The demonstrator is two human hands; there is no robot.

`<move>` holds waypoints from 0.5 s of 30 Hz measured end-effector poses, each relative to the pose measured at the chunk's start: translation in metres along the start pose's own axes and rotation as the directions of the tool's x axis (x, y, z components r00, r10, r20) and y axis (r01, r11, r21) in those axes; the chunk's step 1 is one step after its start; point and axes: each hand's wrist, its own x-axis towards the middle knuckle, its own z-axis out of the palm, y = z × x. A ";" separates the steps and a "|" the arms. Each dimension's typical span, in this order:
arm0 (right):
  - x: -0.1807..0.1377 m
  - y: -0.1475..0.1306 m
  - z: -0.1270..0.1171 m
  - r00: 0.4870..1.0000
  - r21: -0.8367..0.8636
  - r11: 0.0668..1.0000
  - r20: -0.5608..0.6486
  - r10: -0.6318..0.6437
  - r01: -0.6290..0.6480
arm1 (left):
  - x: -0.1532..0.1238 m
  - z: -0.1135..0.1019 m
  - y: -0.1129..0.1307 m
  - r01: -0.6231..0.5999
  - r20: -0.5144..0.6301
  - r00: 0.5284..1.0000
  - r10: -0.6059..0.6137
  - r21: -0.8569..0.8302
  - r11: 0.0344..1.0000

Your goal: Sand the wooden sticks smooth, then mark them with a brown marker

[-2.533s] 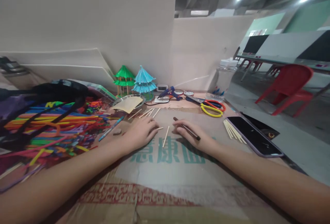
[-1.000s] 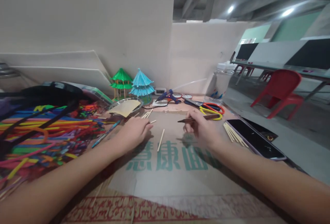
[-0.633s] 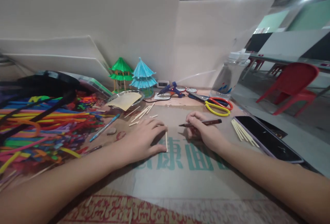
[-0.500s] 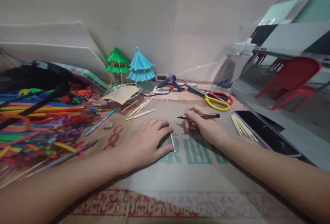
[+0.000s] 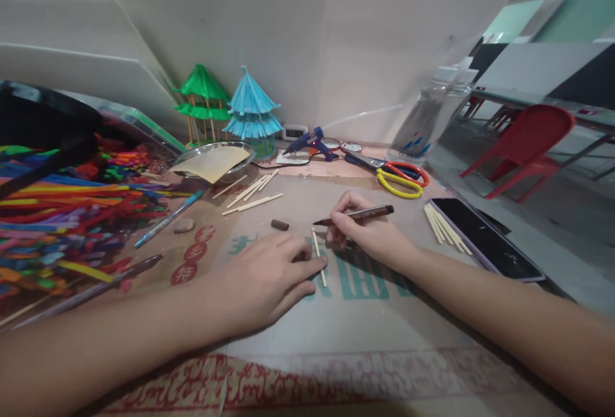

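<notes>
A short pale wooden stick [image 5: 316,247] lies on the mat in front of me. My left hand [image 5: 269,269] rests palm down beside it, its index finger holding the stick's middle against the surface and the thumb a little apart. Between the fingers of my right hand [image 5: 358,225] is a brown marker [image 5: 368,212], uncapped and pointing left. Its tip is close to the stick's far end; whether they touch I cannot tell. The brown marker cap [image 5: 280,225] lies just beyond my left hand.
Loose sticks [image 5: 254,202] lie ahead; more sticks [image 5: 444,228] sit beside a phone [image 5: 485,234]. Scissors [image 5: 401,179], a glue gun [image 5: 312,143], a bottle [image 5: 427,119] and green [image 5: 202,93] and blue [image 5: 252,106] model pavilions stand behind. Colourful pipe cleaners [image 5: 72,212] are heaped left.
The marker tip has come left and nearer the stick's far end. My left index finger has shifted to the stick's middle. The cap has come into sight, and the view has shifted slightly.
</notes>
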 end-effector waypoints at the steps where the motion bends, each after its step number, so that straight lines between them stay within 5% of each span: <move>1: 0.000 -0.001 0.000 1.000 -0.030 1.000 -0.010 -0.003 0.003 | 0.001 0.000 0.000 0.008 0.012 1.000 -0.008 -0.002 1.000; 15: 0.005 -0.003 0.002 0.998 -0.207 0.978 -0.055 0.024 -0.035 | 0.003 -0.002 -0.005 -0.060 0.019 0.998 0.059 0.036 0.998</move>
